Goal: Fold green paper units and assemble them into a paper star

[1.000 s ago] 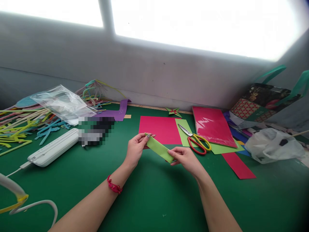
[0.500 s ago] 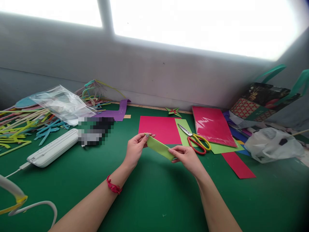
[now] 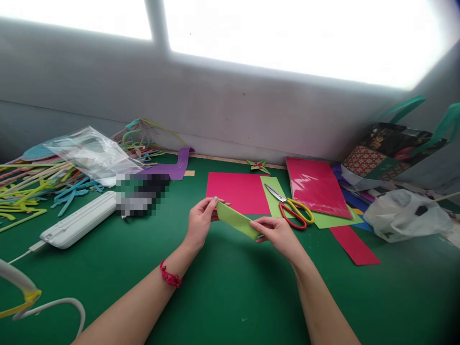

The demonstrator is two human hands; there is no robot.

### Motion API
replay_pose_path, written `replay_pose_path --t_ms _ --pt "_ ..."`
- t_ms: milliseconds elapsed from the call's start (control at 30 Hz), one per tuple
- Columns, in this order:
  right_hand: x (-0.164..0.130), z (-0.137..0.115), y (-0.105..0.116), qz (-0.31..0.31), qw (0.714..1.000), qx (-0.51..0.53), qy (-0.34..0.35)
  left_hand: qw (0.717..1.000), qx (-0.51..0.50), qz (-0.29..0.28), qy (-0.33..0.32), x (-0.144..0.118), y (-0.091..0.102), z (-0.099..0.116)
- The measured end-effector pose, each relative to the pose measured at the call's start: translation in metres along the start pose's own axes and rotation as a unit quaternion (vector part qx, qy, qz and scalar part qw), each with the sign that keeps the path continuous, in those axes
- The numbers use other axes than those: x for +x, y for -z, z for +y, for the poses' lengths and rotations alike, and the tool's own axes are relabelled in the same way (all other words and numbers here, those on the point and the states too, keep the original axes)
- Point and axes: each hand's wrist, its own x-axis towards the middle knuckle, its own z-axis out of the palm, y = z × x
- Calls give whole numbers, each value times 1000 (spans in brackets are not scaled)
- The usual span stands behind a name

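Hands (image 3: 239,230) on folded green strip (image 3: 237,220)

- Light source: window band (image 3: 287,38) along the top, blown out to plain white, no detail in it.
- Grey wall (image 3: 215,110) under it dimmer, evenly lit.
- Green bench (image 3: 223,287) well lit; soft shadows only, under the forearms.
- Glare patch on the glossy red sheet (image 3: 316,187).
- Wide-angle bending at the edges; lower right corner darkened.
- Pixelated block (image 3: 143,194) left of centre.
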Motion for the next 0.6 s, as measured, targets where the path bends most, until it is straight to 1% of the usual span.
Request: replay_pose_path --t_ms 167,333,467,600 --pt "1 0 -1 -8 1000 2 -2 1000 -6 12 -6 0 0 -1" --pt "0 0 0 -3 1000 -6 -1 1000 3 -2 10 1 0 -2" --pt "-2 -1 -1 -31 999 -34 8 999 24 15 -24 0 0 -2" --pt "-4 -6 -9 -35 993 -100 57 998 42 17 -48 -2 -3 0"
